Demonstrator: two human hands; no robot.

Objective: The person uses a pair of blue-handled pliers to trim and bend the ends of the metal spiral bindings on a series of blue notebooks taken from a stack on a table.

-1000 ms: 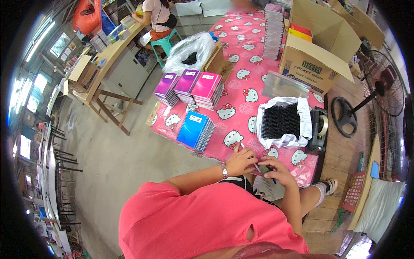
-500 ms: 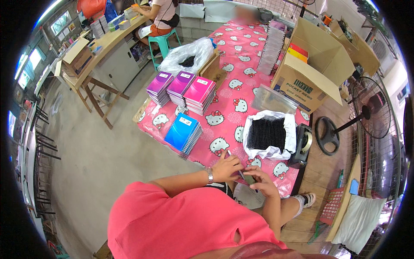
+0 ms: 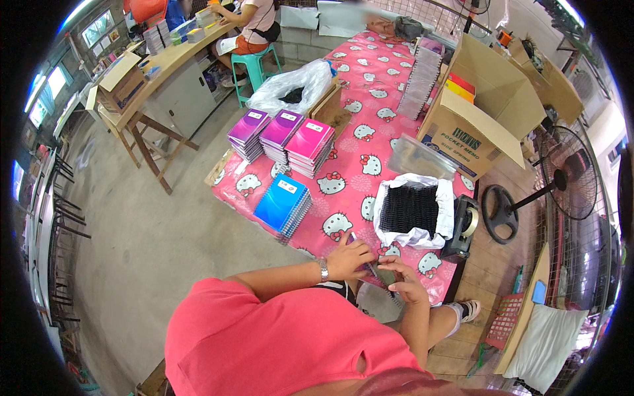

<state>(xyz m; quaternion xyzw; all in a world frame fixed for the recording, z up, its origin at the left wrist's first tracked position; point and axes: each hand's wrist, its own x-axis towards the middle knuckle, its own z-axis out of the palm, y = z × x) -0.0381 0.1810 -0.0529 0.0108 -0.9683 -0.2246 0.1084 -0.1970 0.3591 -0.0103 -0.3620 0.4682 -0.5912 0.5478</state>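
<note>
My left hand (image 3: 348, 257), with a watch on its wrist, and my right hand (image 3: 404, 280) meet at the near edge of the pink cartoon-cat tablecloth (image 3: 370, 132). My right hand grips a small grey notebook (image 3: 386, 277). My left hand pinches a thin black spiral coil (image 3: 367, 264) that runs along the notebook's edge. Just beyond the hands lies an open white bag full of black spiral coils (image 3: 411, 210). A stack of blue spiral notebooks (image 3: 282, 201) sits to the left of it.
Purple and magenta notebook stacks (image 3: 281, 135) stand farther back. An open cardboard box (image 3: 472, 112), a clear bag (image 3: 416, 157), a tape dispenser (image 3: 464, 226) and a floor fan (image 3: 561, 185) are on the right. Another person (image 3: 254, 23) sits at a wooden desk (image 3: 155, 72).
Both hands stay together on the notebook and coil at the table's edge, shifting only slightly. The view has swung a little, so the table sits differently in the picture.
</note>
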